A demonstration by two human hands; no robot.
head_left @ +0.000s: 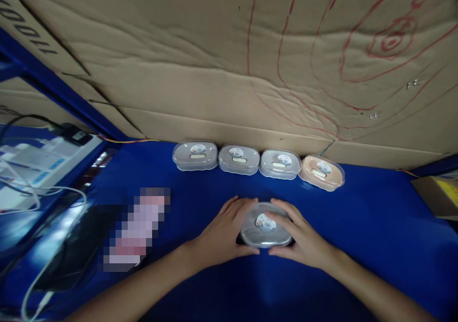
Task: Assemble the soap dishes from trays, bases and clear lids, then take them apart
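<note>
Between my two hands is an oval plastic container (pixel 266 238) with a clear lid and a round sticker on top. My left hand (pixel 229 226) grips its left side, with the thumb at the near edge and the fingers along the far edge. My right hand (pixel 298 231) clasps the right side the same way, one finger lying over the lid near the sticker. Beyond my hands, similar lidded containers stand in a row: a greyish one (pixel 182 156), a second (pixel 225 162), a third (pixel 266 165) and a peach-coloured one (pixel 331 181).
A cardboard wall (pixel 179 74) with red drawn lines rises behind the blue table (pixel 375 245). On the left lie a blurred-out pinkish flat object (pixel 138 226), white cables (pixel 53 260) and a power strip (pixel 71 164). A cardboard box (pixel 429 198) sits at the right.
</note>
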